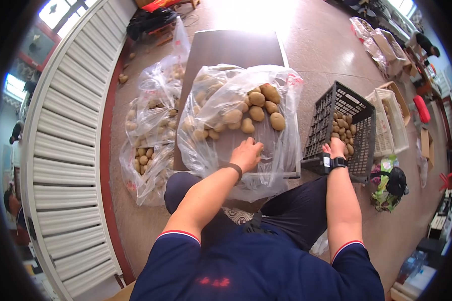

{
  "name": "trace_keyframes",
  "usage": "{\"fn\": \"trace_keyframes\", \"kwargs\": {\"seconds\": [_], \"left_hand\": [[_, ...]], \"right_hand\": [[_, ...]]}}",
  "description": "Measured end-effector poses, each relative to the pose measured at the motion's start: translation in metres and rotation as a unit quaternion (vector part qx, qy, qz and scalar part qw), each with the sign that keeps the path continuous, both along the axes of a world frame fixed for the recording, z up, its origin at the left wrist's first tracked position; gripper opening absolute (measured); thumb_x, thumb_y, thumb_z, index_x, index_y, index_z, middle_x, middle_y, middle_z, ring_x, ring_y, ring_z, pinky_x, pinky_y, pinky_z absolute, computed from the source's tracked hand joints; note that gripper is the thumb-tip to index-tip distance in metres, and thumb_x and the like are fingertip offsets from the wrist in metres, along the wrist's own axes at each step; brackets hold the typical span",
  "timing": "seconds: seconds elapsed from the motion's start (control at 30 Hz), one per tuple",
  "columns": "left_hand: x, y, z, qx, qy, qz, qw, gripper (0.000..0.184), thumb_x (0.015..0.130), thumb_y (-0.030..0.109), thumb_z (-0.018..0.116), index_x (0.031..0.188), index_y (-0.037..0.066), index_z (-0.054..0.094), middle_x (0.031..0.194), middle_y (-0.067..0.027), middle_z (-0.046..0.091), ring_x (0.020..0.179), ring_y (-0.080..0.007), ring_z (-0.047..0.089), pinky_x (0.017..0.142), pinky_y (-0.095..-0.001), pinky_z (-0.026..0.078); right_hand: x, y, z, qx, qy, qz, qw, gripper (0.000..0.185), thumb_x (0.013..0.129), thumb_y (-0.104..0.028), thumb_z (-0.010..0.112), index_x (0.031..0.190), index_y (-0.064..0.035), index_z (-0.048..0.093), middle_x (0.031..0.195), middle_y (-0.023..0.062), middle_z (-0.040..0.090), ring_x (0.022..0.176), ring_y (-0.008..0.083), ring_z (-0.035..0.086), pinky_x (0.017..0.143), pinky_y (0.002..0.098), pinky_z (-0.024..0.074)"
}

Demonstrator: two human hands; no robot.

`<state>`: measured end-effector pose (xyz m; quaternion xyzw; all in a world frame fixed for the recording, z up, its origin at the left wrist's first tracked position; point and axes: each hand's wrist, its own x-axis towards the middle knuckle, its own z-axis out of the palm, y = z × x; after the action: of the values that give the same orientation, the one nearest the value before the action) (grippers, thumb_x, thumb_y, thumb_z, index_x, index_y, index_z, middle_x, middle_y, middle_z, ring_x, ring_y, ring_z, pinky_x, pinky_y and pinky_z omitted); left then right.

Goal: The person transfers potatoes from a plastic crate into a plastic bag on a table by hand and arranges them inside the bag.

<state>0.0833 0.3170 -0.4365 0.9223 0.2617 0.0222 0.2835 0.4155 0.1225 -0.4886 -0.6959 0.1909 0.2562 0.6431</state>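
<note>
Potatoes [257, 113] lie in a large clear plastic bag [282, 150] spread open on the low brown table [231, 47]. My left hand [247, 154] is over the bag's near part, just short of the loose potatoes, with its fingers apart and slightly bent and nothing seen in them. At my right, a black plastic crate [361, 145] holds several smaller potatoes [344, 125]. My right hand [336, 147] reaches over the crate's near side, its fingers bent around what looks like a potato at the fingertips, mostly hidden by the hand.
More clear bags of potatoes [144, 159] stand on the floor left of the table. A white crate [390, 120] sits beyond the black one, and a green patterned bag [386, 188] is nearer. A white radiator [68, 145] runs along the left wall.
</note>
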Motion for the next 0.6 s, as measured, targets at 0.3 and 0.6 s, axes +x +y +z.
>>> {"fn": "trace_keyframes", "kwargs": {"seconds": [0.3,0.6], "left_hand": [[0.002,0.001,-0.028,0.006,0.025,-0.020,0.999,0.041,0.079,0.015,0.062,0.120,0.017,0.056,0.104,-0.0179,0.056,0.099,-0.0377,0.060,0.084,-0.0468,0.050],[0.017,0.019,-0.014,-0.471,-0.104,0.226,0.847,0.035,0.092,0.027,0.053,0.119,0.005,0.059,0.090,-0.0098,0.068,0.080,-0.0224,0.065,0.076,-0.0325,0.053]], "right_hand": [[-0.136,0.085,0.065,0.072,-0.079,0.324,0.940,0.042,0.090,-0.019,0.060,0.125,0.0015,0.050,0.103,0.0118,0.061,0.077,0.0164,0.063,0.058,0.0307,0.0523],[-0.172,0.088,0.053,0.051,-0.050,0.447,0.892,0.042,0.094,-0.031,0.058,0.122,-0.0011,0.050,0.102,0.0102,0.060,0.077,0.0181,0.063,0.061,0.0314,0.0536]]}}
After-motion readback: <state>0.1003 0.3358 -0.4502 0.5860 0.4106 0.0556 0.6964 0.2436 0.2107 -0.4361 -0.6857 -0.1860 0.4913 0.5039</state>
